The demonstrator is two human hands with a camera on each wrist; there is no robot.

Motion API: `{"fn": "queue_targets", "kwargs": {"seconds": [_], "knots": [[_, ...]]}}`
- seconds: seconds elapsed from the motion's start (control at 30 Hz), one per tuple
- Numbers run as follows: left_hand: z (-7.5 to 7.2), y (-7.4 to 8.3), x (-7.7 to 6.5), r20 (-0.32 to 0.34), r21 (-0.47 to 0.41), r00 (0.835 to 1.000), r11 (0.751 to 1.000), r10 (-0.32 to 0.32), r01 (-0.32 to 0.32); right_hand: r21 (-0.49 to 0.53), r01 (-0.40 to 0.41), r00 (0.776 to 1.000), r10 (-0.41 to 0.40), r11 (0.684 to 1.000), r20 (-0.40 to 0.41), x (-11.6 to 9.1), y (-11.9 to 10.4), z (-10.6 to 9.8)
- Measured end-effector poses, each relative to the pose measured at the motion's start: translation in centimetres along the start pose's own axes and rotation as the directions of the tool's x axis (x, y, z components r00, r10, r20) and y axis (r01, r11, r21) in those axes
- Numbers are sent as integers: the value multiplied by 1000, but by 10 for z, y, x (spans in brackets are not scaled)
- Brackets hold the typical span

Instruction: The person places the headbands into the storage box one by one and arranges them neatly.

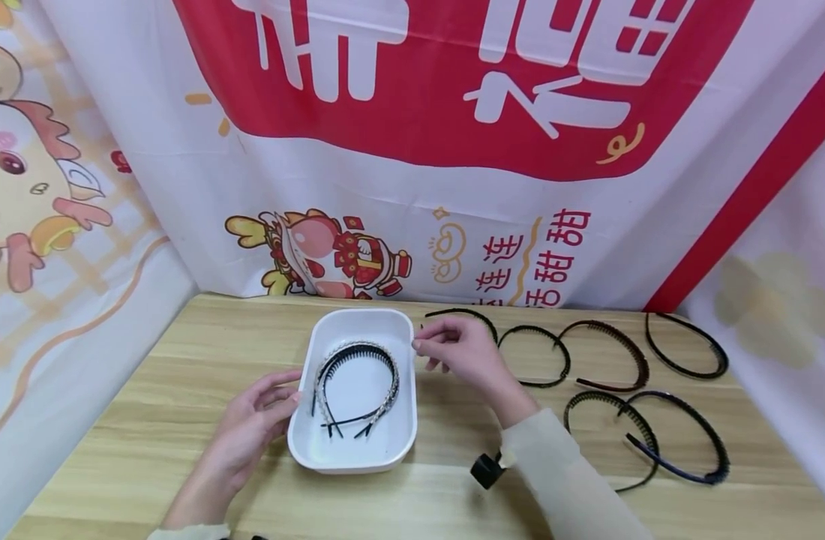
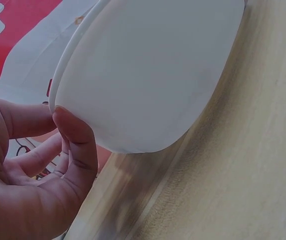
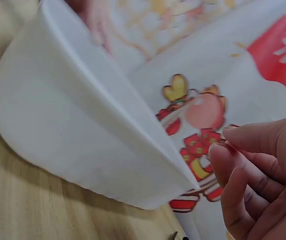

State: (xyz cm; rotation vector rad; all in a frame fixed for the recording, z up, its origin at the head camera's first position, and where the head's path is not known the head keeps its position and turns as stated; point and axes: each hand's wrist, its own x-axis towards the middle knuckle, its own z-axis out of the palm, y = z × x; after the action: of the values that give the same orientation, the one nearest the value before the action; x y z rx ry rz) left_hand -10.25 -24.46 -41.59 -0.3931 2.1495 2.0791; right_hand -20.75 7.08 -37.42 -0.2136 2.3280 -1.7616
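Note:
A white rectangular basin (image 1: 348, 463) with rounded corners stands on the table. Inside it lie overlapping headbands (image 1: 394, 375), one with a pale beaded band and black toothed ones. At the basin's left rim, my left hand (image 1: 250, 424) pinches the edge between thumb and fingers, as the left wrist view shows. My right hand (image 1: 463, 356) is beside the right rim, its fingers loosely bent and the thumb near the index finger. In the right wrist view those fingers (image 3: 247, 150) are apart from the rim, with nothing visible held.
Several loose headbands lie on the wooden table (image 1: 183, 360) to the right, among them a brown one (image 1: 638, 360), a dark blue one (image 1: 712, 442) and a black one (image 1: 719, 352). A printed cloth (image 1: 385, 210) hangs behind the table. A small black object (image 1: 487, 471) is by the right sleeve.

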Motion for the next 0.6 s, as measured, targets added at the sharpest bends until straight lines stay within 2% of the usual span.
{"fn": "queue_targets", "kwargs": {"seconds": [0.1, 0.33, 0.6], "knots": [[0, 0, 0, 2, -5, 1000, 1000, 10, -10, 20, -22, 999, 23, 1000, -41, -10, 7, -11], [-1, -2, -1, 1, -1, 1000, 1000, 8, -8, -8, -79, 990, 78, 997, -120, -37, 31, -42], [-1, -2, 0, -1, 5, 1000, 1000, 13, -13, -16, -93, 977, 88, 996, -192, -57, 48, -73]]}}
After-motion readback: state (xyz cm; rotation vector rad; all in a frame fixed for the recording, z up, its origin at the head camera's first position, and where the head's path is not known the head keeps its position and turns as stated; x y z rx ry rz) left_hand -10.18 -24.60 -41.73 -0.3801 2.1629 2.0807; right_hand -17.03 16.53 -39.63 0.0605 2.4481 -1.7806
